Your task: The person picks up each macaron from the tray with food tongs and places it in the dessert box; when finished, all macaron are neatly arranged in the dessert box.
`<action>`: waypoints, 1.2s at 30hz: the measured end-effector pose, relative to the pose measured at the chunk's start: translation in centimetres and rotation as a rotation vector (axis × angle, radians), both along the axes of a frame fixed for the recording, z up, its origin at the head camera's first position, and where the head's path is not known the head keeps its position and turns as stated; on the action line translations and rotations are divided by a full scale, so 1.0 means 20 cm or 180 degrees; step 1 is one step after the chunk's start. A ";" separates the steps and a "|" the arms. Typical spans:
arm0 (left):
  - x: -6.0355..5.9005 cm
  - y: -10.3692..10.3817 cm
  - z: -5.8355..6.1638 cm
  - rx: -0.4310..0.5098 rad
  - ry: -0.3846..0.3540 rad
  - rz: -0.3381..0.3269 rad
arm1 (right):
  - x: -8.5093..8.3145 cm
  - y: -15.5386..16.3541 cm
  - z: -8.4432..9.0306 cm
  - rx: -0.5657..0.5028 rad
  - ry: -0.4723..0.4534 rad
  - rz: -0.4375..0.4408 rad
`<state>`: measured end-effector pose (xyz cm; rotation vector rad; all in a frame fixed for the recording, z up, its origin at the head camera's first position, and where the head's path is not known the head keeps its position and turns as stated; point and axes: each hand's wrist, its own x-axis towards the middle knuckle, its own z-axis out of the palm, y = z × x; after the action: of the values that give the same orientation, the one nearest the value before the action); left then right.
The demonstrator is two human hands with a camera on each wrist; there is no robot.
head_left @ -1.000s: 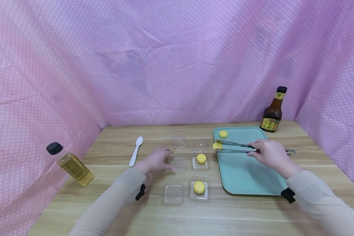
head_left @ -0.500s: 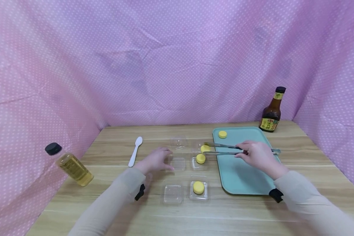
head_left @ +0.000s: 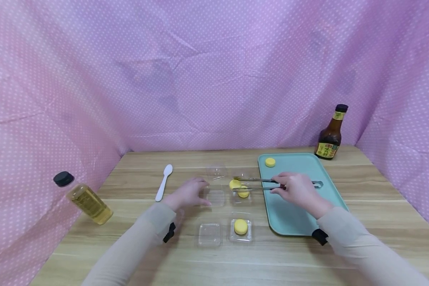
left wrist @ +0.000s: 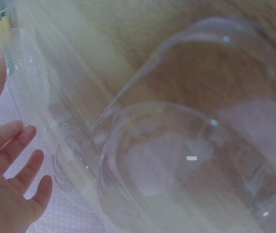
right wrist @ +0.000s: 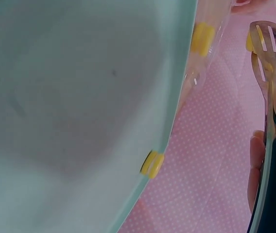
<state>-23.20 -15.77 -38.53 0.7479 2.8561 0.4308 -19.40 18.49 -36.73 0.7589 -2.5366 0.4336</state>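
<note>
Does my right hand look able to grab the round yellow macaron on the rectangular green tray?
Probably not: your right hand grips metal tongs holding another yellow macaron, though nothing covers the macaron on the tray.

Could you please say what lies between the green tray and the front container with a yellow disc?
The head view shows only bare tabletop between the green tray and that container.

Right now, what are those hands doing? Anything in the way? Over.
Right hand grips tongs, yellow macaron between tips. Left hand beside clear container. Possible obstacle: second macaron, partly behind tongs.
</note>
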 end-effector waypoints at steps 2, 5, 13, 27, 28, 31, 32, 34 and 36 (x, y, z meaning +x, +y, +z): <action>0.00 0.00 0.00 -0.0015 0.0027 -0.0019 | 0.00 -0.02 -0.01 0.0001 -0.0008 0.0027; -0.01 -0.01 -0.01 -0.0027 0.0070 -0.0057 | 0.00 -0.04 -0.02 0.0016 -0.0017 0.0064; -0.01 -0.01 -0.02 -0.0038 0.0042 -0.0061 | 0.01 -0.11 -0.05 0.0096 0.0001 0.0174; -0.01 -0.01 -0.01 0.0016 0.0061 -0.0097 | 0.01 -0.17 -0.07 0.0118 -0.0002 0.0205; -0.01 -0.01 -0.01 0.0010 0.0071 -0.0096 | 0.01 -0.17 -0.07 0.0116 -0.0003 0.0206; -0.01 0.00 -0.01 -0.0009 0.0084 -0.0093 | 0.00 -0.18 -0.08 0.0094 0.0001 0.0217; -0.01 0.00 -0.01 -0.0002 0.0086 -0.0092 | 0.00 -0.19 -0.08 0.0089 0.0007 0.0219; 0.00 0.00 -0.01 0.0003 0.0083 -0.0087 | -0.01 -0.19 -0.08 0.0075 0.0009 0.0224; 0.00 0.00 -0.01 0.0013 0.0077 -0.0081 | -0.01 -0.20 -0.08 0.0078 0.0001 0.0213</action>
<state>-23.26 -15.84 -38.67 0.7946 2.8656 0.4272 -19.56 14.47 -38.26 0.8550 -2.5263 0.4249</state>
